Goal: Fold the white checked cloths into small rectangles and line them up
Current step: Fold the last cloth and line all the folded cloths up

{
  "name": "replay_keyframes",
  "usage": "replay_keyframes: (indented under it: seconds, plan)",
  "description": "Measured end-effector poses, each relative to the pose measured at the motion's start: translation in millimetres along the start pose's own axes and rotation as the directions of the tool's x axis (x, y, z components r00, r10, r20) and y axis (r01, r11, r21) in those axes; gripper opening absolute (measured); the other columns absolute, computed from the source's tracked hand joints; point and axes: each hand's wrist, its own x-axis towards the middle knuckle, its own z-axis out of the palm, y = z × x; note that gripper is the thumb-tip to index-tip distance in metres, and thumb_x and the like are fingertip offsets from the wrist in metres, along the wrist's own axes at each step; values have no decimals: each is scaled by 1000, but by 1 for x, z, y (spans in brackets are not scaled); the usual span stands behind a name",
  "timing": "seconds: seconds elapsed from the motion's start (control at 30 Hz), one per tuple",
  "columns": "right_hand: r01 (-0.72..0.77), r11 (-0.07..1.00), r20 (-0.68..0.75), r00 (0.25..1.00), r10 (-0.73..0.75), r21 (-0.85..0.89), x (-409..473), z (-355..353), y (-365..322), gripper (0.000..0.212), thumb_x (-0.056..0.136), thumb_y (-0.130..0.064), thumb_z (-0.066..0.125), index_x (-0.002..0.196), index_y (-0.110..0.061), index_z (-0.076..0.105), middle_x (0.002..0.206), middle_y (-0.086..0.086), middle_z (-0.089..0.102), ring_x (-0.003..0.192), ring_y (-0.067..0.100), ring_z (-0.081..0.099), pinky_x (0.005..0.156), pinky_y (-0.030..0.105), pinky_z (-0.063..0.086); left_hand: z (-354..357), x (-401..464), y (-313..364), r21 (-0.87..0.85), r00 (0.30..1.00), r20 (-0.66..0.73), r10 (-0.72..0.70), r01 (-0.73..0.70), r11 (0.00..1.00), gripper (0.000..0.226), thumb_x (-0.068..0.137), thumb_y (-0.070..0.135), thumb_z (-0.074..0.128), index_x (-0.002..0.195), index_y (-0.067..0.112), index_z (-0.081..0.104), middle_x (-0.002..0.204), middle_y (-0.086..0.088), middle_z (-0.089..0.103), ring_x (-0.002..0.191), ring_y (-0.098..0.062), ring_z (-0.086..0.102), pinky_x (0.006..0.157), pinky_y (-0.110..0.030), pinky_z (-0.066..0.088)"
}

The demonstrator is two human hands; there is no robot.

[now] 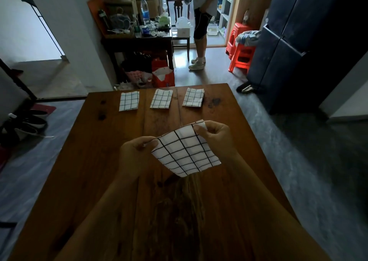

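At centre frame, our left hand [137, 151] and right hand [214, 134] each pinch a corner of a folded checked cloth [186, 151], held above the table [99, 161]. Three folded cloths [161, 98] line the table's far edge.

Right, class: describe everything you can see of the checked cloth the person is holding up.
The held cloth is white fabric with a thin black grid, already folded: layered edges show at its far corner. It hangs tilted above the wooden table, not touching it. The left hand pinches its left corner and the right hand pinches its far corner, fingers curled. Its near edge droops free.
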Motion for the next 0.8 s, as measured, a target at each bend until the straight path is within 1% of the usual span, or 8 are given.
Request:
replay_keyframes:
  seconds: [0.07, 0.17, 0.3, 0.4, 0.53, 0.63, 0.73, 0.8]
  plan:
    - [-4, 1000, -13, 1000, 4, -10, 2, 0, 1, 7, 86, -12, 70, 83, -6, 72, 77, 7, 72, 71, 14, 67, 63, 27, 56, 0, 4, -1, -1, 1000, 1, 0, 0, 1000, 15, 83, 13, 68, 96, 19, 71, 88, 9, 69, 85, -3, 66, 74, -23, 54]
    - [-16, 1000, -30, 999, 16, -21, 4, -2, 0, 6, 86, -13, 70, 83, -9, 71, 75, 0, 73, 71, 11, 68, 62, 23, 53, 1, 9, -1, 10, 1000, -1, 22, -22, 1000, 17, 82, 13, 69, 95, 24, 69, 87, 12, 68, 84, 2, 65, 73, -18, 54]
    - [-50, 999, -56, 997, 50, -5, 5, -6, 0, 17, 86, -26, 70, 90, -9, 72, 87, 10, 73, 84, 25, 70, 75, 40, 58, 2, 13, 1, 21, 999, 7, 54, -54, 998, 20, 81, 11, 69, 96, 26, 67, 90, 10, 67, 83, 14, 60, 73, -6, 49]
    - [-54, 999, -83, 995, 54, 1, 5, -9, 0, 22, 85, -33, 70, 90, -12, 72, 91, 16, 71, 90, 38, 67, 81, 55, 56, 3, 17, 2, 21, 997, 37, 70, -71, 997, 21, 82, 13, 68, 101, 24, 67, 96, 9, 67, 88, 9, 62, 75, -9, 49]
    - [-55, 998, -121, 991, 58, 32, 5, -12, -3, 23, 88, -22, 66, 91, 1, 67, 92, 33, 63, 86, 48, 62, 77, 60, 52, 4, 17, 1, -24, 999, 28, 42, -41, 999, 27, 84, 14, 66, 110, 20, 65, 105, 8, 66, 94, 4, 62, 73, -13, 51]
    - [-91, 996, -122, 988, 92, 12, 2, -14, -1, 18, 89, -19, 66, 93, -2, 69, 91, 23, 69, 89, 41, 66, 80, 57, 55, 7, 16, -1, -66, 1000, 15, 21, -19, 998, 29, 84, 12, 66, 113, 18, 65, 105, 1, 68, 91, 3, 64, 71, -14, 54]
    - [-111, 966, -211, 976, 62, -233, 0, -12, 2, 25, 85, -24, 70, 109, -20, 63, 103, -6, 67, 99, 16, 64, 85, 35, 54, 10, 16, 3, -42, 995, 33, 98, -97, 994, 38, 84, 11, 67, 118, 26, 59, 107, 4, 67, 93, 2, 64, 71, -15, 54]
    - [61, 823, -222, 949, -224, -565, 1, -10, 2, 50, 80, -28, 75, 125, -25, 54, 117, -12, 57, 112, 9, 53, 93, 29, 44, 13, 17, 7, -21, 984, 70, 162, -161, 987, 42, 83, 9, 67, 121, 24, 58, 102, 6, 67, 89, 5, 64, 70, -14, 55]
